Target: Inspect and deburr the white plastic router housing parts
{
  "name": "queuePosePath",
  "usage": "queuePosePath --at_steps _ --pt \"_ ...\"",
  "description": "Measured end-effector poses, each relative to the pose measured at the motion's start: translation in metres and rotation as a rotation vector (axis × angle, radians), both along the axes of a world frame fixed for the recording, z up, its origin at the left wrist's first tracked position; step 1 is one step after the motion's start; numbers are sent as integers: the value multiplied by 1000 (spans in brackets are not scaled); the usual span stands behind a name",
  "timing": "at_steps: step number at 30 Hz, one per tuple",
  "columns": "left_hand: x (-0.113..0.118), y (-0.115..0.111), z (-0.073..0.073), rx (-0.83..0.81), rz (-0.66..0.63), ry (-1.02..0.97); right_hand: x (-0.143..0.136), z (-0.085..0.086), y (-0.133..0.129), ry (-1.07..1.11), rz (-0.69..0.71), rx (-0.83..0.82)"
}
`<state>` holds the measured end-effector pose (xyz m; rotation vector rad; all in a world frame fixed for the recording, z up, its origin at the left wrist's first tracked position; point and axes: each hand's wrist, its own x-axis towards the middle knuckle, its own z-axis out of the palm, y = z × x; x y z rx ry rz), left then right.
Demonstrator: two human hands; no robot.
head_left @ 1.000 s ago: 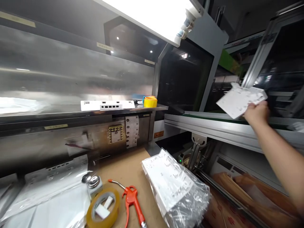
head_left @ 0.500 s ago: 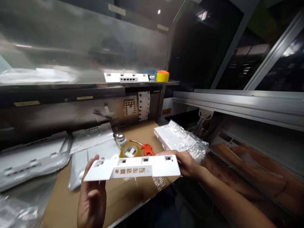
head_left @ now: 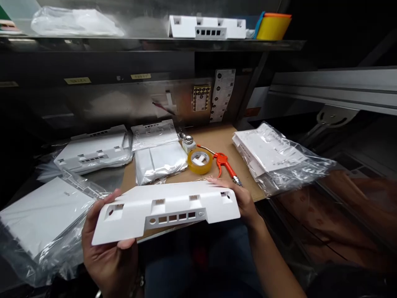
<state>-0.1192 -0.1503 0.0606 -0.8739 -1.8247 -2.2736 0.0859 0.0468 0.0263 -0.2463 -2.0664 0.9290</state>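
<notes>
Cardboard (head_left: 214, 137) below; left grip (head_left: 107, 256), right grip (head_left: 245, 205) clasp casing (head_left: 176, 203).

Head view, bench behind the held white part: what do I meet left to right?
Bagged stack of slotted white housings → flat bagged white pack → amber tape roll → red air gun → bagged white parts at the right. Overlapping items left out.

left hand (head_left: 108, 256): shiny wristband (head_left: 142, 281), possibly a bracelet | clothing (head_left: 173, 269): dark bluish | right forearm (head_left: 273, 256): bare
</notes>
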Motion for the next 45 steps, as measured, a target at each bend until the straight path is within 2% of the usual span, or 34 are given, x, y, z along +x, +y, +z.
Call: queuePosePath --at_steps 5,9,12,17,22,24,26,28,30,32,33,35,37,38,40,42,45 --pt "-3 2 -12 27 -89 16 7 -12 -1 -58 -38 -91" --pt "-1 6 -15 28 -126 -9 13 -16 1 -80 -54 -118" --pt "5 9 -12 34 -141 -29 16 -21 3 -65 -50 -170" --pt "22 15 -2 24 -104 -191 20 -32 4 -37 -60 -232" --pt "31 22 2 61 -115 -216 25 -40 1 8 -75 -273" --pt "27 23 2 147 -146 -348 27 -40 0 43 -88 -265" --pt "18 21 3 203 -253 -642 28 -37 1 63 -58 -217" --pt "5 15 6 167 -387 -992 26 -31 7 47 29 -121" --pt "-7 6 12 88 -440 -1289 21 -22 18 -7 151 5" --pt "-14 -1 20 53 -332 -1486 13 -12 36 -103 242 123" --pt "-16 -5 25 57 -262 -1532 7 -8 48 -158 238 172" --pt "-17 -10 32 98 -156 -1522 -9 -2 78 -281 107 268" --pt "-16 -13 37 165 -136 -1436 -32 1 109 -388 -96 354" --pt "-15 -14 38 194 -138 -1405 -45 2 123 -424 -154 379" --pt "-14 -15 40 236 -122 -1380 -73 0 144 -479 -184 411" --pt "-13 -17 41 267 -92 -1368 -100 -3 153 -521 -166 421" --pt "-12 -20 44 298 -60 -1352 -127 -10 150 -572 -169 418"
